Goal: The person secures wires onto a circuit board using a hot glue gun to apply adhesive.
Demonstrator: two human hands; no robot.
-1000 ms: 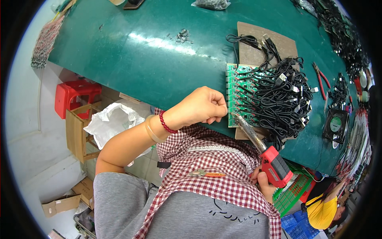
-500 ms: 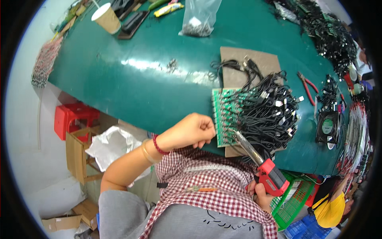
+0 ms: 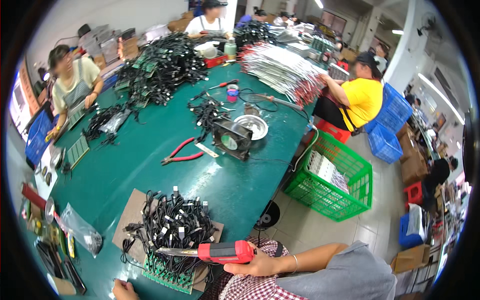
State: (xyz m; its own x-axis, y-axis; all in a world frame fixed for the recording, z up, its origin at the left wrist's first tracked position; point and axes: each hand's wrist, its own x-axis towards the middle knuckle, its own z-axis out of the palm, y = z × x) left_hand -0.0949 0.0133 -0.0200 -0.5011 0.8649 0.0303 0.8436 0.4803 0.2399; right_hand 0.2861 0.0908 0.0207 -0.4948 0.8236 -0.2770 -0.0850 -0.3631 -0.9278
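Observation:
My right hand [image 3: 260,264] is wrapped round a red and black soldering gun [image 3: 227,252]. Its metal barrel points left, over the near part of a heap of black USB cables [image 3: 172,225]. Just below the barrel, the cable ends meet a green circuit board panel [image 3: 167,278]. Both the panel and the cables rest on a brown board [image 3: 129,215]. At the lower edge my left hand [image 3: 124,290] is partly cut off, left of the panel and apart from it. Its fingers are curled, and whatever they hold, if anything, is hidden.
Red-handled pliers [image 3: 182,152], a small black fan [image 3: 231,140] and a metal dish [image 3: 252,126] lie beyond the cables. Bigger cable piles [image 3: 160,65] stand farther off. A green crate [image 3: 327,180] sits right of the table. Several people work around it, one in yellow [image 3: 365,100].
The view has swung right and up, bringing the far table and co-workers in. My right hand still holds the soldering gun. My left hand now shows only at the lower edge.

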